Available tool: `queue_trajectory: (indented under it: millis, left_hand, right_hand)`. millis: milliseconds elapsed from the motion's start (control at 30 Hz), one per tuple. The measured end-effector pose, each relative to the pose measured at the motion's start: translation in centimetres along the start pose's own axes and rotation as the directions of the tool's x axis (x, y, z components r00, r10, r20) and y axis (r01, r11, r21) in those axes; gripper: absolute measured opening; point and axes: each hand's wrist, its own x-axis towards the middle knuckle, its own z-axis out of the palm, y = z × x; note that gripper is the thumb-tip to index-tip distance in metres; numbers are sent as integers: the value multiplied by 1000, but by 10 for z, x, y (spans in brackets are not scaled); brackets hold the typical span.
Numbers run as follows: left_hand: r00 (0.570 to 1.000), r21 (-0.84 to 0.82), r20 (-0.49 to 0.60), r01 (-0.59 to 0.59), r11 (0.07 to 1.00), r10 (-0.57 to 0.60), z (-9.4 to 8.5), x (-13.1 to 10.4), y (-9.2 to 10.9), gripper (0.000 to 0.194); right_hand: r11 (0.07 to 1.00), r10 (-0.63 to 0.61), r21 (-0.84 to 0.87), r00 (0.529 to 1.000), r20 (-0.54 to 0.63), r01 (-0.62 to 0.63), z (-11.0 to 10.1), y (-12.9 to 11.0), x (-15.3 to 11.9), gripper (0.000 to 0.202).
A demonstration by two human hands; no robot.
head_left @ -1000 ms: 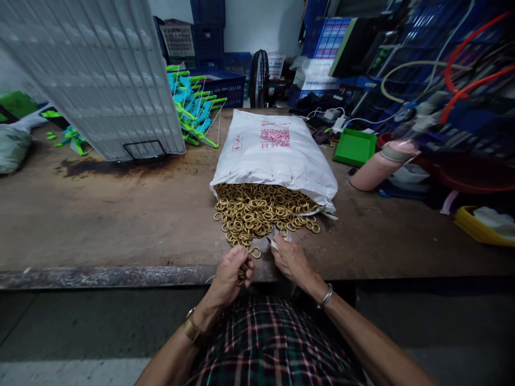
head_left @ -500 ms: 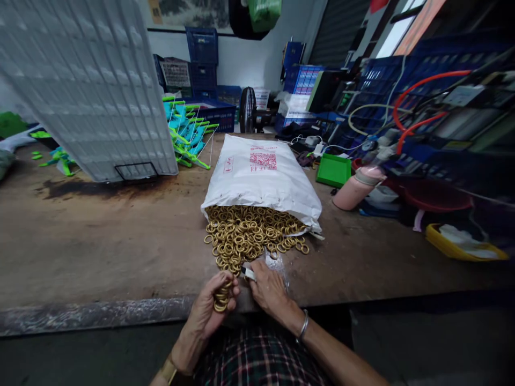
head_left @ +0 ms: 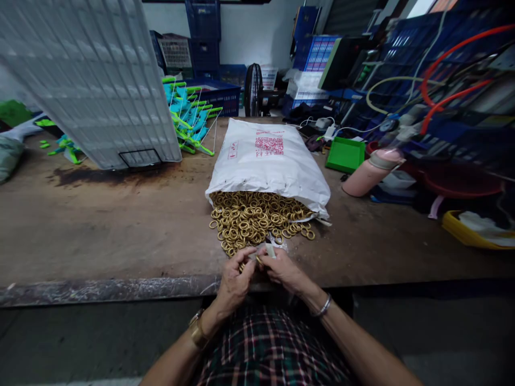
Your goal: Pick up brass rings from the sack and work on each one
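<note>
Many gold-coloured rings spill from the mouth of a white woven sack onto the bench. My left hand is closed around several of these rings at the bench's front edge, with some showing between its fingers. Close beside it, my right hand grips a small white tool with a dark tip; its exact kind is unclear. A single ring sits between the fingertips of both hands, which nearly meet. The palms are hidden.
A tall white ribbed plastic panel stands at the left, with teal and green plastic pieces behind it. To the right are a green tray, a pink bottle and a yellow tray. Behind stands a black fan.
My hands have come together, and the left has turned palm down over its rings. The white tool has shifted right with my right hand. The camera view has tilted downward.
</note>
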Motion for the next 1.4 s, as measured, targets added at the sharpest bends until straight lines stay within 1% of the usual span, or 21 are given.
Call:
queue_trajectory:
  millis: [67,133,200,267,333,400,467,533,600,667,700,767,833,900,1067,1133,1200,1267,1300,1333,1400]
  left_hand:
    - [997,29,37,-65,997,64,1,0,1,20]
    - [995,68,46,-93,993,90,1,0,1,17]
    - [994,114,28,-106,988,103,-1,0,1,16]
    - [994,145,9,-111,983,111,-2,-1,2,15]
    - [993,158,-20,-107,982,112,-3,0,3,14]
    - [993,163,-41,-106,981,114,-3,0,4,13]
    - [993,154,-40,-105,983,112,-2,1,5,13]
    - [995,138,-28,-93,986,98,-1,2,4,14]
    - [999,108,-21,-47,993,50,-1,3,3,14]
    - [999,52,19,45,998,-47,-2,3,1,18]
    - [993,18,55,105,994,-106,-3,3,1,21]
    - [968,-38,133,221,974,-215,-4,3,1,27]
    - [943,-83,181,297,951,-279,-4,3,1,30]
    - [931,-142,207,332,933,-300,-3,2,2,29]
    - [911,-286,283,378,880,-299,-2,1,1,27]
    - [910,-302,286,383,873,-301,-1,1,1,28]
    - [915,-301,272,374,877,-297,-1,0,1,29]
    - [924,-283,243,358,890,-294,0,0,2,31]
    - [929,-264,225,349,899,-294,1,0,3,31]
    - [933,-240,208,340,909,-294,1,0,3,32]
    - [940,-180,187,319,930,-286,2,-1,5,34]
  right_hand:
    - [994,47,98,997,55,-52,3,-1,-4,16]
    - [985,69,152,994,88,-82,5,-1,-5,19]
    - [981,74,174,993,88,-88,5,0,-5,23]
    - [986,60,153,997,52,-68,4,3,-4,27]
    - [997,17,76,1000,2,-17,3,6,-2,31]
    - [996,-65,-68,997,-51,62,2,9,0,33]
    - [964,-172,-225,979,-109,144,2,10,2,31]
    - [927,-244,-326,958,-150,185,2,8,3,26]
    - [913,-265,-359,951,-161,193,2,6,4,24]
    - [911,-264,-368,950,-166,189,3,4,5,21]
    - [911,-263,-369,950,-170,186,3,3,5,21]
    - [910,-265,-372,948,-178,184,3,4,6,19]
    - [905,-273,-382,946,-177,190,2,6,7,20]
    - [901,-278,-385,947,-160,200,1,9,7,21]
    - [906,-280,-361,953,-118,221,-2,11,8,23]
    - [909,-277,-354,954,-114,222,-3,11,8,24]
    - [902,-287,-373,948,-137,219,-5,11,7,25]
    - [855,-343,-461,926,-158,238,-6,12,4,23]
    - [812,-381,-527,912,-153,251,-7,14,3,21]
    - [758,-417,-595,900,-128,267,-8,16,1,19]
    - [642,-463,-705,885,-43,302,-9,20,-2,15]
